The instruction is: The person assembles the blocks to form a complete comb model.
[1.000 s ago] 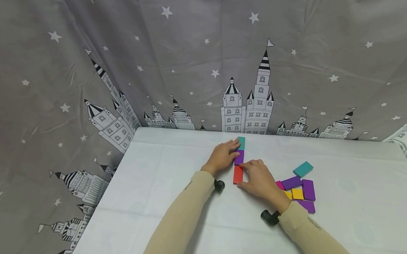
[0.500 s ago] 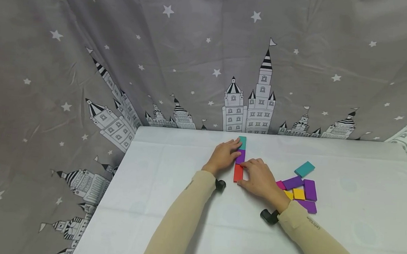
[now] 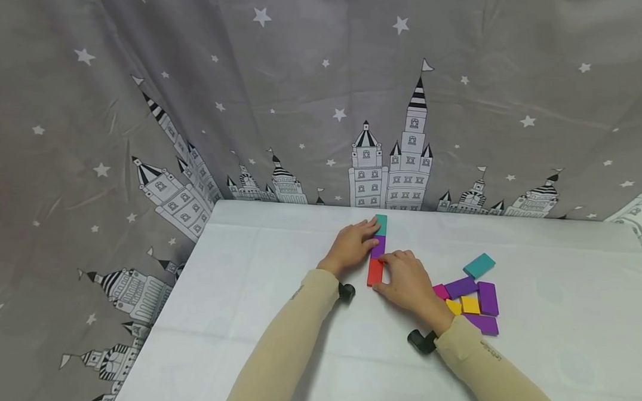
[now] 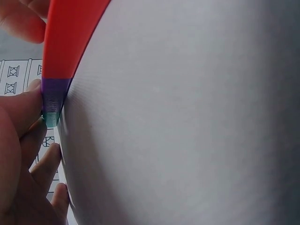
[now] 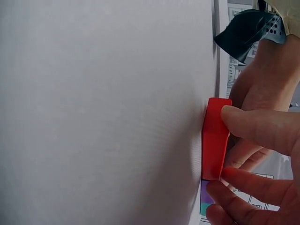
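Three flat blocks lie end to end in a line on the white table: a teal block (image 3: 382, 225) at the far end, a purple block (image 3: 380, 247) in the middle and a red block (image 3: 374, 273) nearest me. My right hand (image 3: 410, 283) pinches the red block by its ends, thumb at the near end and fingers by the joint with the purple one. On the other side, my left hand (image 3: 348, 246) rests against the row with fairly straight fingers, its thumb at the purple block and a fingertip at the teal one. In the left wrist view the row's far end is partly hidden by fingers.
To the right lies a loose group of blocks: a teal block (image 3: 479, 265), several purple blocks (image 3: 488, 298), a yellow square (image 3: 470, 304), a yellow piece (image 3: 454, 307) and a pink block (image 3: 441, 291). A grey curtain (image 3: 306, 56) hangs behind the table's far edge.
The red block has slid slightly away from me, close up against the purple block, with my right hand moving along with it. My left hand stays in place.
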Action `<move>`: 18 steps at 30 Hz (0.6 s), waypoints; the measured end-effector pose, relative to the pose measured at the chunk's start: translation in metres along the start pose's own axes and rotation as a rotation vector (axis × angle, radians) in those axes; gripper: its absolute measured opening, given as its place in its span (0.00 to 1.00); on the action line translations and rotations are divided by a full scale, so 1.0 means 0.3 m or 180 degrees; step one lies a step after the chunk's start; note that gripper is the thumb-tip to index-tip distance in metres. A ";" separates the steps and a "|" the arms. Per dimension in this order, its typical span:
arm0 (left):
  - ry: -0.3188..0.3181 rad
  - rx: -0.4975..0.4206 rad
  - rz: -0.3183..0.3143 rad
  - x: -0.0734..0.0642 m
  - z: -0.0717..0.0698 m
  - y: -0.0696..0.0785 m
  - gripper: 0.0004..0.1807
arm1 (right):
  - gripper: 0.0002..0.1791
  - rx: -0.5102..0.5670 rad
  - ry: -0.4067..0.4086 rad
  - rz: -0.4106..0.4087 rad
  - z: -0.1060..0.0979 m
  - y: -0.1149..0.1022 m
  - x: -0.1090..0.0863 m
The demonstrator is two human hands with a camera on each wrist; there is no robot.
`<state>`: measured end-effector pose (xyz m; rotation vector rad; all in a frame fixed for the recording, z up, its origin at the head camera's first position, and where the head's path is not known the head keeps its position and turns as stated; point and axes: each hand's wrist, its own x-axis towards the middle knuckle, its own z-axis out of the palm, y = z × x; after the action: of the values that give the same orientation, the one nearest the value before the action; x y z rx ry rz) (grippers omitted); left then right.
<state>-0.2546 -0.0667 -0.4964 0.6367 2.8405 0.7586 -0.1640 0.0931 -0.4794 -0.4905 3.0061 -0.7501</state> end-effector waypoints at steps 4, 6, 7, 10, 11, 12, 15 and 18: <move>0.0005 -0.0022 0.0001 -0.001 0.001 0.001 0.27 | 0.33 0.0073 0.0020 -0.0007 -0.012 0.004 -0.008; -0.0009 -0.0024 0.0008 -0.001 0.000 0.002 0.27 | 0.33 0.0207 0.0057 0.0004 -0.033 0.011 -0.017; -0.0007 -0.0036 0.0014 -0.001 -0.002 0.004 0.27 | 0.32 0.0300 0.0088 0.0007 -0.049 0.015 -0.023; 0.0000 -0.0047 0.0023 -0.001 -0.008 0.006 0.27 | 0.31 0.0585 0.0175 0.0090 -0.108 0.030 -0.042; 0.0004 -0.0041 0.0021 0.000 -0.009 0.006 0.27 | 0.31 0.0648 0.0199 0.0120 -0.128 0.036 -0.049; 0.0005 -0.0037 0.0016 0.000 -0.010 0.006 0.27 | 0.30 0.0698 0.0221 0.0141 -0.147 0.043 -0.055; -0.0002 -0.0032 -0.0004 0.000 -0.010 0.004 0.27 | 0.30 0.0762 0.0256 0.0190 -0.195 0.065 -0.079; -0.0013 -0.0046 0.0005 0.001 -0.005 0.003 0.27 | 0.30 0.0781 0.0275 0.0238 -0.235 0.086 -0.105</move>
<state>-0.2549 -0.0667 -0.4946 0.6376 2.8284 0.7764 -0.1473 0.1564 -0.4310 -0.3437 2.9300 -1.1414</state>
